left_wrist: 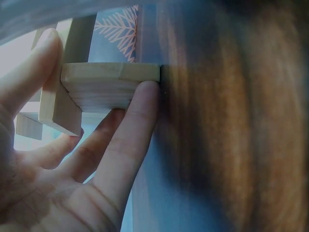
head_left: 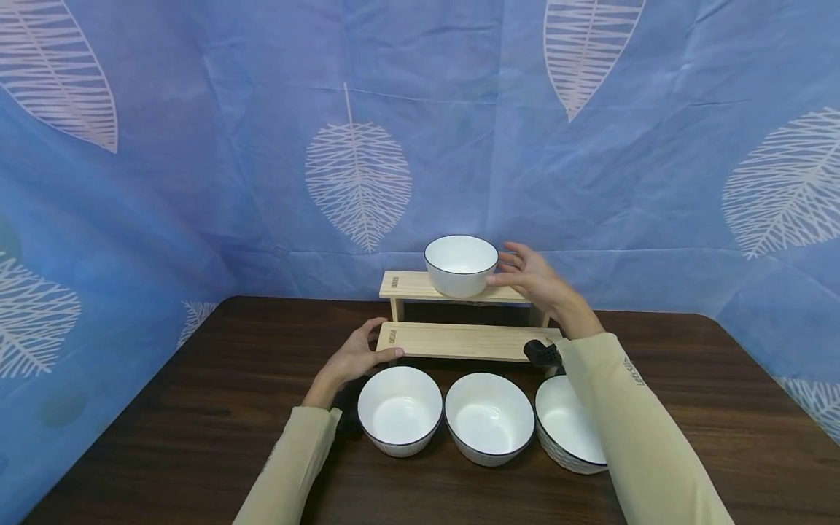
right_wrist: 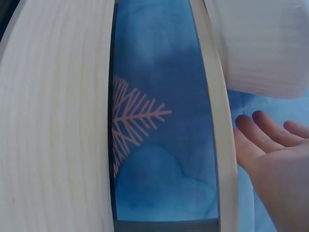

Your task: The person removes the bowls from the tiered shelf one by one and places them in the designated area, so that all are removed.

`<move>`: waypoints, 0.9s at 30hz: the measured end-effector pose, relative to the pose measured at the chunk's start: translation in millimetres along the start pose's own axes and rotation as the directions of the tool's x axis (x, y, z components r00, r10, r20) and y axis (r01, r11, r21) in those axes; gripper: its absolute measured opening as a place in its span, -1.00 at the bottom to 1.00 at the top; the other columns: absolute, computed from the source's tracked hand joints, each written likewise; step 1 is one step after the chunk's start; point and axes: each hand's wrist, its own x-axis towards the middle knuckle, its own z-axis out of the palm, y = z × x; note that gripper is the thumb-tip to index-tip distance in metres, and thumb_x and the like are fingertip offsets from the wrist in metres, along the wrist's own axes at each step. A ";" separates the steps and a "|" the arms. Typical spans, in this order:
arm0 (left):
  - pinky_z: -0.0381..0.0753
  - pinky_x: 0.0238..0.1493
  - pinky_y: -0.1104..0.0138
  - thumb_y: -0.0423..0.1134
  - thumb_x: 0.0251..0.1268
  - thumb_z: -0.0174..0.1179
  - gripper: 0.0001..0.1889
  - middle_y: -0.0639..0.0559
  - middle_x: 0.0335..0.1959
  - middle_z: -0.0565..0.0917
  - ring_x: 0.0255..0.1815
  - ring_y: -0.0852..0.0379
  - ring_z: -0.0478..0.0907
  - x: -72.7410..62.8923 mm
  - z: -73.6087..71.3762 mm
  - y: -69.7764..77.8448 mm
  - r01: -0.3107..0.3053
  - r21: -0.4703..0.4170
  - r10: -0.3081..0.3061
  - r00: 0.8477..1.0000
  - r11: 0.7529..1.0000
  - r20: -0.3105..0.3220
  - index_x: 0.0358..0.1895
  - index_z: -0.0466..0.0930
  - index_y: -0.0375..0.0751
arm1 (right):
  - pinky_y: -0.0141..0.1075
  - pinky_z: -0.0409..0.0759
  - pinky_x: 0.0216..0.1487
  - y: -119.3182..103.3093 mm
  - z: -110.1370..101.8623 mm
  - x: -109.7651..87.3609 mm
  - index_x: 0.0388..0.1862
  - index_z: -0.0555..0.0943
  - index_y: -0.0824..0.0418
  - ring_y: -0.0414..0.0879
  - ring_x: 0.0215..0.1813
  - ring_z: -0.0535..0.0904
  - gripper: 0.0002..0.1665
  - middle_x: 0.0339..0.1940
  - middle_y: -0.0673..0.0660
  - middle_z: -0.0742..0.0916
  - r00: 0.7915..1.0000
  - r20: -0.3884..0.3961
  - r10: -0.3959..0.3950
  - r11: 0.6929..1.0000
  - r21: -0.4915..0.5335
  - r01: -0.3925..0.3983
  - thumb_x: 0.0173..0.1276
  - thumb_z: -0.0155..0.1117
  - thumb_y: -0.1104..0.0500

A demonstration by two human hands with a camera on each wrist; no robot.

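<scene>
A two-tier wooden rack (head_left: 469, 341) stands on the dark table, its upper board (head_left: 407, 284) behind the lower one. My left hand (head_left: 354, 354) grips the lower tier at its left end. In the left wrist view the thumb (left_wrist: 41, 63) lies over the board and the other fingers (left_wrist: 137, 116) reach along the upright under it. A white bowl (head_left: 461, 255) with a dark rim sits on the upper board, right of its middle. Beside that bowl's right side is my right hand (head_left: 533, 278), fingers spread and loosely bent. In the right wrist view its fingertips show below the bowl (right_wrist: 268, 48).
Three similar bowls stand in a row before the rack: a left one (head_left: 400, 405), a middle one (head_left: 489, 413) and a right one (head_left: 569, 419) partly covered by my right sleeve (head_left: 636, 415). A blue leaf-patterned cloth (head_left: 446, 160) hangs behind the table (head_left: 262, 379).
</scene>
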 end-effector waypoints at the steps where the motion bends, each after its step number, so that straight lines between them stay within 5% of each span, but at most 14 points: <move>1: 0.66 -0.04 -0.10 -0.33 0.33 0.38 -0.16 -0.46 0.34 0.39 0.05 -0.24 0.62 -0.1 0.1 0.1 0.001 0.000 -0.001 1.000 1.000 0.000 0.57 0.10 -0.36 | 0.03 -0.02 0.55 0.6 1.0 1.0 0.65 -0.34 0.34 0.27 0.64 -0.15 0.16 0.64 0.42 -0.05 1.000 0.000 -0.005 1.000 0.011 0.005 0.36 0.23 0.39; 7: 0.66 -0.04 -0.10 -0.33 0.32 0.39 -0.16 -0.46 0.33 0.40 0.04 -0.24 0.62 -0.2 0.2 0.2 0.003 0.003 -0.003 1.000 1.000 -0.003 0.57 0.11 -0.36 | 0.01 -0.02 0.55 4.9 8.2 8.1 0.65 -0.33 0.34 0.23 0.64 -0.18 0.18 0.65 0.40 -0.05 1.000 -0.008 -0.028 0.999 0.024 0.028 0.32 0.23 0.43; 27: 0.68 -0.10 -0.01 -0.33 0.32 0.39 -0.17 -0.45 0.30 0.43 -0.03 -0.18 0.64 1.7 -1.0 0.1 -0.014 0.012 0.014 1.000 1.000 -0.004 0.56 0.12 -0.37 | 0.06 0.22 0.45 12.6 27.0 31.5 0.60 -0.01 0.44 0.28 0.42 0.26 0.08 0.46 0.47 0.30 0.993 -0.045 -0.112 0.994 -0.013 0.111 0.17 0.34 0.46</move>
